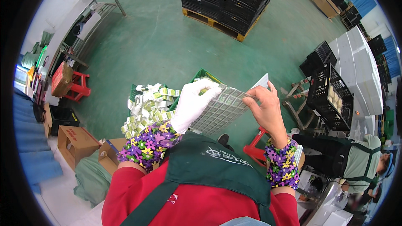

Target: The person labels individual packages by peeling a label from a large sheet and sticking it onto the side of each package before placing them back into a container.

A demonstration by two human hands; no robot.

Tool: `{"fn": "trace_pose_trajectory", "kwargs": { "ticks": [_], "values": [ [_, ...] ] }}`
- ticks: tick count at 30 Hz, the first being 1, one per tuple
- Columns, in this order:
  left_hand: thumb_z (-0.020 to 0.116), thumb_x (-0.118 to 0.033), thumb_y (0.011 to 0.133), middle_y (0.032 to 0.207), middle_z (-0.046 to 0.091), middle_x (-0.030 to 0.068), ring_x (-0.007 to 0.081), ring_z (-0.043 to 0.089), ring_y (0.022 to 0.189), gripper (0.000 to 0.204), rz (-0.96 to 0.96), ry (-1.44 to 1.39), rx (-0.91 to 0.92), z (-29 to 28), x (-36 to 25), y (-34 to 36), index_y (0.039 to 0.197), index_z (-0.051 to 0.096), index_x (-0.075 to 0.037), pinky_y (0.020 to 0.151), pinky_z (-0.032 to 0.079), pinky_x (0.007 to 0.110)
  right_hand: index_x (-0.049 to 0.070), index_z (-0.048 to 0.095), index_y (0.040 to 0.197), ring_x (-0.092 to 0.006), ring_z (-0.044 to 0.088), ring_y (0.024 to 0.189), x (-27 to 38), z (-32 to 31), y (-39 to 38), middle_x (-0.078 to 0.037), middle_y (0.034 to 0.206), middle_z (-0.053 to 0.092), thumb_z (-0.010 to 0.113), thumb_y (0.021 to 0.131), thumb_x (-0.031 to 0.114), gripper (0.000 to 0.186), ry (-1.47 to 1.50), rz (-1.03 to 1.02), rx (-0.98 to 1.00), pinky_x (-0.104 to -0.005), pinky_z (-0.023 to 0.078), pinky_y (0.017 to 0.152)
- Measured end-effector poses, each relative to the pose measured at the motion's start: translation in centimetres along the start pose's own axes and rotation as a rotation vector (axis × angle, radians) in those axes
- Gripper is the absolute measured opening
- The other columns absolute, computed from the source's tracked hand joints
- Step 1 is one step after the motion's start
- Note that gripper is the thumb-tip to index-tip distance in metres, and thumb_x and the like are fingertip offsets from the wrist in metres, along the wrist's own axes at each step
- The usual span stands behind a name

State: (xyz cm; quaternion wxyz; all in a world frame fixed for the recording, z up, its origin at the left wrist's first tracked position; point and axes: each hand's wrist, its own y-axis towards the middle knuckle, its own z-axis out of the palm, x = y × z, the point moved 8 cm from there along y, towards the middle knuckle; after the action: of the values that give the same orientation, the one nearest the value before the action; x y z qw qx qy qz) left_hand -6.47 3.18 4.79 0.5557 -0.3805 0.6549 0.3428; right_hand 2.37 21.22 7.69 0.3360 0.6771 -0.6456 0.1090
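In front of my chest I hold a sheet of small labels point(220, 111) in a grid, tilted, with pale lines between them. My left hand point(191, 102), in a white glove, is closed with thumb and fingers pinching its upper left edge. My bare right hand point(266, 106) pinches the upper right edge between thumb and forefinger. A white flap point(261, 81) stands up behind the right fingers; whether it belongs to the sheet I cannot tell. Left of the gloved hand lies a heap of white and green banded strips point(153, 104), partly hiding a green crate point(201, 73).
A red stool point(255, 147) stands by my right side. Black crates on a pallet point(213, 24) are stacked ahead. A black crate on a stand point(328, 100) is at right, near a co-worker point(360, 159). Cardboard boxes point(75, 144) lie at left, below another red stool point(79, 86).
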Motion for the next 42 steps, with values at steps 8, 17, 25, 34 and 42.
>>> {"fn": "trace_pose_trajectory", "kwargs": {
  "ticks": [8,17,25,34,42],
  "values": [
    [0.066,-0.011,0.09,0.081,0.069,0.0026,0.0099,0.06,0.076,0.014,0.094,-0.154,-0.065,0.9,0.1,0.3,0.095,0.071,0.002,0.07,0.048,0.027,0.006,0.064,0.087,-0.0245,0.064,0.082,-0.2,-0.1,-0.5,-0.004,0.083,0.066,0.069,0.088,0.021,0.016,0.009,0.005,-0.031,-0.056,0.034,0.107],
    [0.071,-0.017,0.088,0.076,0.066,0.0029,0.0108,0.058,0.069,0.016,0.009,-0.029,0.039,1.0,1.5,0.0,0.09,0.072,-0.001,0.066,0.046,0.027,0.003,0.066,0.1,-0.0274,0.065,0.085,1.6,-1.1,0.4,-0.01,0.089,0.065,0.068,0.087,0.015,0.018,0.132,0.006,-0.023,-0.0426,0.048,0.089],
    [0.071,-0.02,0.087,0.081,0.068,0.0085,0.0184,0.063,0.072,0.016,0.15,0.092,0.067,1.0,0.6,-0.4,0.093,0.073,-0.005,0.067,0.049,0.031,0.001,0.065,0.102,-0.027,0.065,0.084,4.1,-0.2,3.3,-0.012,0.09,0.064,0.07,0.083,0.009,0.021,0.245,-0.023,0.049,-0.0361,0.051,0.075],
    [0.054,-0.023,0.097,0.094,0.07,0.0107,0.0229,0.066,0.088,0.026,-0.101,-0.074,0.195,1.8,2.9,0.6,0.105,0.072,-0.006,0.08,0.05,0.035,0.01,0.066,0.09,-0.0199,0.057,0.071,6.9,0.4,-0.6,-0.001,0.081,0.06,0.072,0.076,0.005,0.016,-0.307,-0.576,-0.297,-0.0449,0.049,0.089],
    [0.064,-0.012,0.093,0.094,0.072,0.0098,0.0237,0.069,0.087,0.014,0.39,0.273,0.218,1.7,0.4,-0.4,0.1,0.071,-0.003,0.079,0.052,0.031,0.007,0.061,0.091,-0.0036,0.046,0.065,-0.6,1.7,3.2,0.005,0.077,0.055,0.061,0.097,0.022,0.016,1.244,0.63,-0.01,-0.0206,0.043,0.064]
  ]
}}
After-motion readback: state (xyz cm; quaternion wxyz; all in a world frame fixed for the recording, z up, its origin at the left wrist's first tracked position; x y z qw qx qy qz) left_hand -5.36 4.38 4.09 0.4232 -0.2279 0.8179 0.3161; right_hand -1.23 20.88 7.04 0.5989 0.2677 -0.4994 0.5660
